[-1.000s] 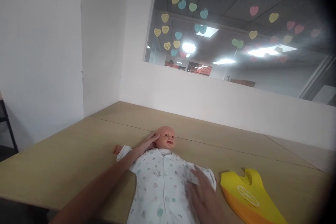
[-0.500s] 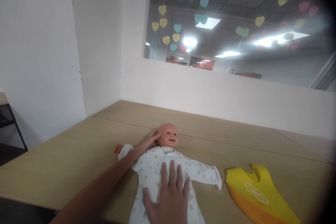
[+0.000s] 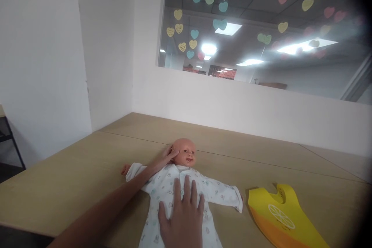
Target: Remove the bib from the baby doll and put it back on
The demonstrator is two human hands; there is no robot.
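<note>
A: Head view, looking down at both hands. Where is the left hand (image 3: 167, 155)?

B: Reached far out, its arm crossing the bench (image 3: 72, 178). Its fingers curl loosely against the side of the doll (image 3: 181, 180) at the head, touching near the temple. It cups rather than grips; nothing is closed inside it.

A: And the right hand (image 3: 181, 217)?

B: Close in, lying flat and open on the doll's chest, fingers spread and pointing away from the person. It presses on the white printed suit (image 3: 162, 190) and grasps nothing.

A: How does the doll lie?

B: On its back on the bench, head at the far end by the left hand, body running under the right hand. Both sleeves are spread out, one passing beneath the left forearm, the other stretching off to the right of the right hand.

A: Anything else near?

B: A yellow bib (image 3: 283, 217) with an orange lower part and a white citrus print lies flat on the bench, to the right of the right hand, just beyond the sleeve cuff and not touching it. Farther off, past the left hand, stands a white wall with a window (image 3: 255, 35) carrying paper hearts.
</note>
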